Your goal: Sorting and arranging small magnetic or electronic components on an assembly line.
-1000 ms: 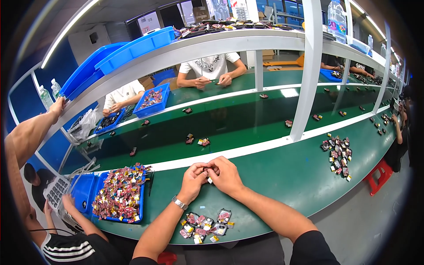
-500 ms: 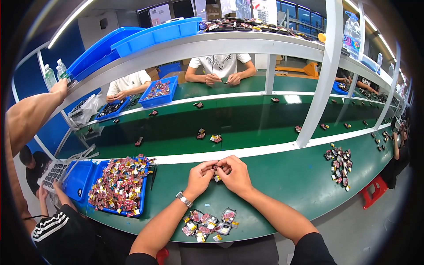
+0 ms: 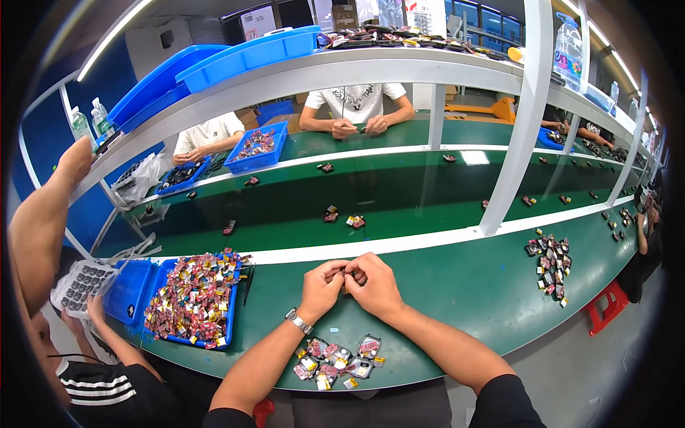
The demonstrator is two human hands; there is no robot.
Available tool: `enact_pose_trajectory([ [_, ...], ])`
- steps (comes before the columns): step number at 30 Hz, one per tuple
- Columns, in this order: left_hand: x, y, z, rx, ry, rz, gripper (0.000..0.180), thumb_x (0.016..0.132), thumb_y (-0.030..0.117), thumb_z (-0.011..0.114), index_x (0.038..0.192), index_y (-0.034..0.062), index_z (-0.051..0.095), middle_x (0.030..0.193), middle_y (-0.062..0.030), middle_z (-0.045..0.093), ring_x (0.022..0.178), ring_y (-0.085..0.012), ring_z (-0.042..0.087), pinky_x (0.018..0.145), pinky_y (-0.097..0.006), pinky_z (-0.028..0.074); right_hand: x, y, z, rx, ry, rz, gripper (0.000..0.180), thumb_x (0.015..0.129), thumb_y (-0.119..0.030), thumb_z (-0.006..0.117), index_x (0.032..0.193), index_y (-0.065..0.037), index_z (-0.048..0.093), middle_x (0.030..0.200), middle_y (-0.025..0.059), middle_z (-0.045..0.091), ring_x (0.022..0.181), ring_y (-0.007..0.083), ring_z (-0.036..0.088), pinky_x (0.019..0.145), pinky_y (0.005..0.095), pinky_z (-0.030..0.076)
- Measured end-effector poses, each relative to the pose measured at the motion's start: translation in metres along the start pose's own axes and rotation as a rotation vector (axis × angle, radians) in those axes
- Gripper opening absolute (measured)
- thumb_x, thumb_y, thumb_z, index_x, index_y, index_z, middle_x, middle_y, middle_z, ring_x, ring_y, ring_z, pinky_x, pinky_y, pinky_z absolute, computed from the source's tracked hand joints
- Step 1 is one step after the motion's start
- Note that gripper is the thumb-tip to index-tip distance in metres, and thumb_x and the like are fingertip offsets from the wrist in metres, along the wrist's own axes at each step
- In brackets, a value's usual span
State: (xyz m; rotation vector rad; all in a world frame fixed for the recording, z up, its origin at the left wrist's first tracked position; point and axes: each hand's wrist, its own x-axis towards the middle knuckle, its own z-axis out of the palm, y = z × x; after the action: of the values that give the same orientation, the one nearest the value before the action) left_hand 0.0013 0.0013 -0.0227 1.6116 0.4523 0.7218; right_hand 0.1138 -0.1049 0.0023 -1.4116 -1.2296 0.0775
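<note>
- Looking down at a green workbench (image 3: 457, 285), we see our left hand (image 3: 321, 287) and right hand (image 3: 376, 284) meeting at its middle.
- Both hands are curled narrow, fingertips pinching one small dark part (image 3: 348, 279) between them; it is too small to identify.
- Just beside our forearms, at the bench's near edge, lies a cluster of small packets (image 3: 335, 360).
- Off to our left sits a blue tray (image 3: 232, 314) heaped with colourful small pieces.
- Well apart on our right lies another scattered pile of pieces (image 3: 551, 258).

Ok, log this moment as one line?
left hand + right hand: together on small part | packets: near edge | blue bin: left, full
</note>
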Motion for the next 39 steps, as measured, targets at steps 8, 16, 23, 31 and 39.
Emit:
enact_pose_trajectory([
  [8,0.004,0.002,-0.006,-0.085,0.156,0.120,0.031,0.093,-0.001,0.051,0.123,-0.0049,0.057,0.121,-0.0158,0.064,0.108,-0.0224,0.065,0.086,-0.030,0.054,0.064,0.060,-0.030,-0.038,0.080,0.274,0.010,0.079,-0.004,0.073,0.086,0.000,0.066,0.079,0.0078,0.067,0.071,0.0139,0.065,0.066,0.0283,0.053],
  [16,0.010,-0.004,-0.017,0.034,0.107,0.050,0.023,0.093,-0.001,0.050,0.113,-0.0043,0.061,0.111,-0.0118,0.068,0.102,-0.0198,0.067,0.082,-0.029,0.056,0.115,0.119,-0.062,-0.903,0.107,0.183,0.022,0.075,-0.019,0.072,0.093,-0.006,0.069,0.101,0.0140,0.064,0.097,0.0338,0.058,0.086,0.0438,0.050],
  [23,0.014,0.001,-0.016,0.010,0.095,0.021,0.023,0.093,-0.001,0.050,0.115,-0.0048,0.058,0.111,-0.0137,0.066,0.095,-0.0181,0.067,0.076,-0.028,0.056,0.107,0.114,0.005,-0.708,-0.014,0.273,0.054,0.070,-0.022,0.081,0.114,-0.001,0.058,0.103,0.0169,0.064,0.103,0.0342,0.059,0.091,0.0430,0.048],
  [31,0.011,0.012,-0.034,-0.295,-0.124,-0.273,0.032,0.102,0.023,0.045,0.121,-0.0020,0.054,0.100,-0.0114,0.066,0.081,-0.0158,0.065,0.069,-0.026,0.055,0.054,0.015,-0.037,-0.127,-0.488,-0.014,0.059,0.073,-0.005,0.076,0.128,-0.008,0.053,0.114,0.0071,0.065,0.110,0.0256,0.056,0.094,0.0371,0.048],
  [39,0.008,0.018,-0.021,-0.437,-0.343,-0.351,0.032,0.102,0.016,0.046,0.130,0.0018,0.051,0.113,-0.0109,0.062,0.094,-0.0187,0.066,0.082,-0.031,0.057,0.025,-0.002,-0.045,-0.202,-0.518,-0.243,0.051,0.075,-0.002,0.070,0.124,-0.010,0.057,0.119,0.0079,0.060,0.114,0.0273,0.053,0.097,0.0389,0.046],
])
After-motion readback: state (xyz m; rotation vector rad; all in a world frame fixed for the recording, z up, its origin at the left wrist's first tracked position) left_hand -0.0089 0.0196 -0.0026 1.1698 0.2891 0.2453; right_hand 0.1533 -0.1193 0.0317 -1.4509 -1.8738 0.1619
